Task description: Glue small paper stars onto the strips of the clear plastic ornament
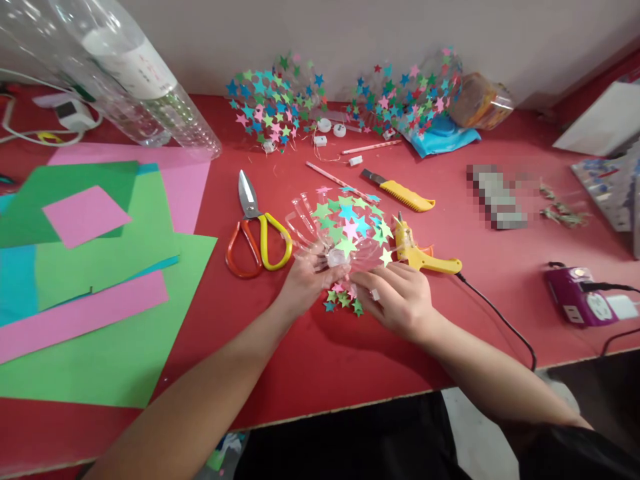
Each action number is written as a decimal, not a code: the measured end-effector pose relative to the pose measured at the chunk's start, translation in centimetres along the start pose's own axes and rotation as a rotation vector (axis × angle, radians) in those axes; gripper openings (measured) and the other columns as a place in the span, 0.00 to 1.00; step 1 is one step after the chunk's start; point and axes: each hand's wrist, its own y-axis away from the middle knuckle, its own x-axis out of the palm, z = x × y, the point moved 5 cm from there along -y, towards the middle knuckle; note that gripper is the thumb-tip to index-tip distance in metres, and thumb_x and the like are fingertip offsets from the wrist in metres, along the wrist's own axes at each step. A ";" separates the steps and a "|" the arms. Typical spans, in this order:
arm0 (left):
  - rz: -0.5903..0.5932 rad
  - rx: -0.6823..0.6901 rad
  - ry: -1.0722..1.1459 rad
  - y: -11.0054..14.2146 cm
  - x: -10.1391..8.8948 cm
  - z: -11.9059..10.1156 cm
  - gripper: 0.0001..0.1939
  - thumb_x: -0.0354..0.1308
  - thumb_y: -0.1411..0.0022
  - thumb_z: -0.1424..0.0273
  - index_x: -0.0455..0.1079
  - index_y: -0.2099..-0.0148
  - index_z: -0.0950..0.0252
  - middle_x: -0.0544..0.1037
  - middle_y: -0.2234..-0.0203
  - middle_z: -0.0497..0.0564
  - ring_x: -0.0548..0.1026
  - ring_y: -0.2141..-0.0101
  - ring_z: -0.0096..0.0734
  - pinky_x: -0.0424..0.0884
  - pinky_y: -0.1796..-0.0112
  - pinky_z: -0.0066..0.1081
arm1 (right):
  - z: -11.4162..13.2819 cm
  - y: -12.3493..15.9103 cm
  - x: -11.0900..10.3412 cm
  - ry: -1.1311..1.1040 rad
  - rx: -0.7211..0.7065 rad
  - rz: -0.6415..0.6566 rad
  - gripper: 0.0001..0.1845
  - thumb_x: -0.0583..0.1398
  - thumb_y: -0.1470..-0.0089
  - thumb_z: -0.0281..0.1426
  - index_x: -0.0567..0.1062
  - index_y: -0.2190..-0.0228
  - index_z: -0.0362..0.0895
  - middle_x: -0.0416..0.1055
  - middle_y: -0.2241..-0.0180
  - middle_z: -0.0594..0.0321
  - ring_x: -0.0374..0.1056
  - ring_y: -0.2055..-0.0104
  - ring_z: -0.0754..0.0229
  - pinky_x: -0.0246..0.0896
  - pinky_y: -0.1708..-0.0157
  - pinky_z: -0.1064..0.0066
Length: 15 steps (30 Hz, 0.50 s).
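A clear plastic piece cut into strips (340, 230) lies on the red table (320, 347), covered with small coloured paper stars. My left hand (305, 280) grips its near edge, fingers curled round the plastic. My right hand (397, 293) rests just right of it, fingers bent over the table, with a small white bit under the fingertips that I cannot name. A few loose paper stars (343, 300) lie between my two hands.
Orange-and-yellow scissors (255, 233) lie left of the piece, a yellow glue gun (420, 253) and yellow utility knife (400, 193) right. Coloured paper sheets (90, 267) cover the left. Two star-covered pieces (273, 103) stand at the back. A clear bottle (135, 80) lies far left, a purple power strip (580, 297) right.
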 end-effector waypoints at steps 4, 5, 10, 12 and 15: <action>0.035 0.019 -0.056 0.1 0.2 -0.2 0.21 0.70 0.56 0.63 0.70 0.60 0.65 0.77 0.71 0.49 0.74 0.70 0.33 0.70 0.68 0.31 | -0.3 0.2 -0.3 -0.045 0.023 -0.027 0.07 0.56 0.42 0.23 0.71 0.61 0.41 0.70 0.79 0.69 0.63 0.79 0.67 0.55 0.79 0.72; 0.040 0.012 -0.067 0.1 0.3 -0.1 0.22 0.71 0.56 0.63 0.70 0.60 0.65 0.77 0.70 0.50 0.75 0.69 0.34 0.71 0.68 0.31 | -0.3 0.3 -0.4 -0.051 0.022 -0.036 0.07 0.56 0.42 0.23 0.70 0.60 0.41 0.70 0.79 0.69 0.63 0.79 0.67 0.55 0.79 0.72; 0.072 0.016 -0.094 0.0 0.2 0.4 0.19 0.70 0.56 0.68 0.69 0.62 0.64 0.75 0.72 0.47 0.74 0.70 0.33 0.71 0.69 0.30 | 0.0 0.5 -0.4 -0.022 0.021 -0.082 0.05 0.56 0.43 0.22 0.69 0.65 0.42 0.63 0.83 0.73 0.57 0.83 0.69 0.50 0.81 0.72; 0.091 0.030 -0.085 0.0 0.1 0.5 0.17 0.70 0.56 0.69 0.69 0.63 0.63 0.74 0.74 0.47 0.74 0.71 0.33 0.71 0.69 0.30 | 0.2 0.4 -0.5 -0.011 0.020 -0.105 0.05 0.56 0.44 0.21 0.68 0.67 0.43 0.59 0.84 0.75 0.53 0.83 0.69 0.48 0.82 0.72; 0.095 0.047 -0.051 -0.1 -0.2 0.9 0.17 0.69 0.55 0.64 0.71 0.63 0.62 0.74 0.74 0.48 0.75 0.69 0.35 0.72 0.68 0.32 | 0.4 0.1 -0.7 -0.005 0.013 -0.124 0.06 0.55 0.44 0.21 0.67 0.69 0.44 0.58 0.85 0.74 0.52 0.83 0.68 0.47 0.82 0.72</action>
